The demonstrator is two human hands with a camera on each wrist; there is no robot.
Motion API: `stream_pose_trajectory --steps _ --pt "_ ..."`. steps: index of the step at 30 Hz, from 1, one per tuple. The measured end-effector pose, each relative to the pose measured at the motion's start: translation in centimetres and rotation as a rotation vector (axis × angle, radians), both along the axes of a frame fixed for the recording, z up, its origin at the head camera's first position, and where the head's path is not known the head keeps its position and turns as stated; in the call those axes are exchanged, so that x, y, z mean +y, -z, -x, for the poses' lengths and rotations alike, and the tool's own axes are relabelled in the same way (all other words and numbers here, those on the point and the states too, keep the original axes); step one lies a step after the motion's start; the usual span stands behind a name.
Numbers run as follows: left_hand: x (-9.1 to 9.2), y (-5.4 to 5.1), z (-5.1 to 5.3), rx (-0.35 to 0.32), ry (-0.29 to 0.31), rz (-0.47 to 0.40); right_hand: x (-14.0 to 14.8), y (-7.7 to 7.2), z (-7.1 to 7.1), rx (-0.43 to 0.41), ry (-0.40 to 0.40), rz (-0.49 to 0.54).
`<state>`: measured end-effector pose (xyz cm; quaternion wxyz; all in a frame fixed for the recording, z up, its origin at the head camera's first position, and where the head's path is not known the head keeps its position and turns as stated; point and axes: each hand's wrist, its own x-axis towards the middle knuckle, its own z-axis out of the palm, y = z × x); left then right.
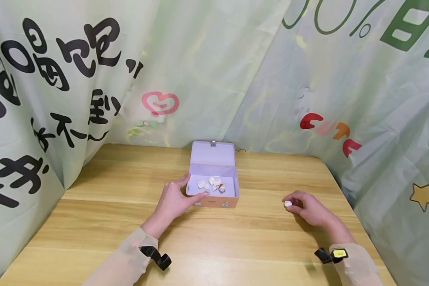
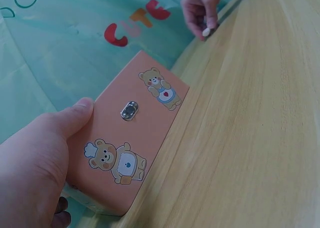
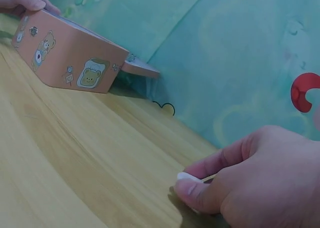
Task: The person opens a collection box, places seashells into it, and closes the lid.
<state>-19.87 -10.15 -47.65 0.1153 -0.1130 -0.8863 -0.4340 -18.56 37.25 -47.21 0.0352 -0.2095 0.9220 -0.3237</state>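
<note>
An orange tin box (image 1: pixel 214 202) with bear pictures and a lilac inside stands on the table, its hinged lid (image 1: pixel 212 154) raised at the back. Several small white and brownish seashells (image 1: pixel 212 181) lie on its floor. My left hand (image 1: pixel 175 198) grips the box at its left front corner, thumb on the front rim. Off to the right, my right hand (image 1: pixel 309 208) pinches a small white shell (image 1: pixel 288 203) between thumb and fingertips, close to the tabletop. In the right wrist view that shell (image 3: pixel 189 177) is partly hidden by the thumb.
The wooden table (image 1: pixel 257 238) runs back to a pale printed curtain (image 1: pixel 214 71), which also hangs along both sides. Each wrist wears a black camera strap (image 1: pixel 155 256). A metal clasp (image 2: pixel 129 111) sits on the box front.
</note>
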Motion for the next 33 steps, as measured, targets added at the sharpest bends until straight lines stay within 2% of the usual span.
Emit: stream_pose_trajectory --steps 5,16,33 --pt "0.1 0.0 -0.1 -0.014 -0.003 -0.003 -0.5 -0.3 0.3 0.004 0.018 0.010" --pt "0.1 -0.2 -0.2 -0.026 0.003 -0.002 -2.2 -2.4 1.7 0.029 0.008 0.021" --pt "0.1 -0.3 -0.2 -0.032 -0.005 -0.014 -7.4 -6.0 3.6 0.092 -0.031 0.041"
